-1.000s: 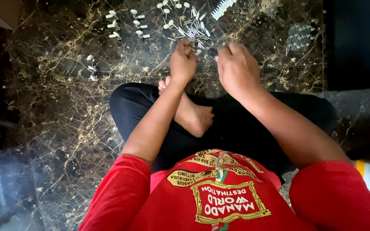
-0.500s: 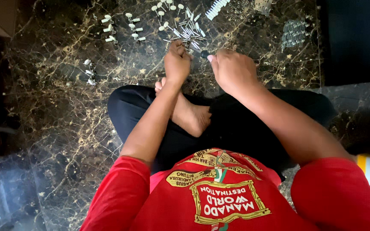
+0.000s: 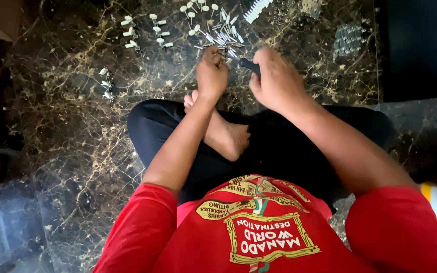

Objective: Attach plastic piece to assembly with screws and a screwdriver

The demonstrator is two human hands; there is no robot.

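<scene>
Sitting cross-legged on the dark marble floor (image 3: 67, 151), person had both forearms stretched forward over the lap. Right hand (image 3: 276, 78) was curled tight around a black tool handle (image 3: 249, 65). Left hand (image 3: 212, 75) was pinched narrow at the edge of the metal parts pile (image 3: 222, 39); what it gripped, couldn't tell. Versus 0.5 s ago, both hands barely shifted. White clips (image 3: 132, 33) lay farther left.

wear: red short-sleeve shirt (image 3: 259, 242) | chest: gold-edged printed emblem (image 3: 266, 237) with lettering | legs: black trousers (image 3: 279, 146) | feet: bare | arms: uncovered below sleeves
</scene>
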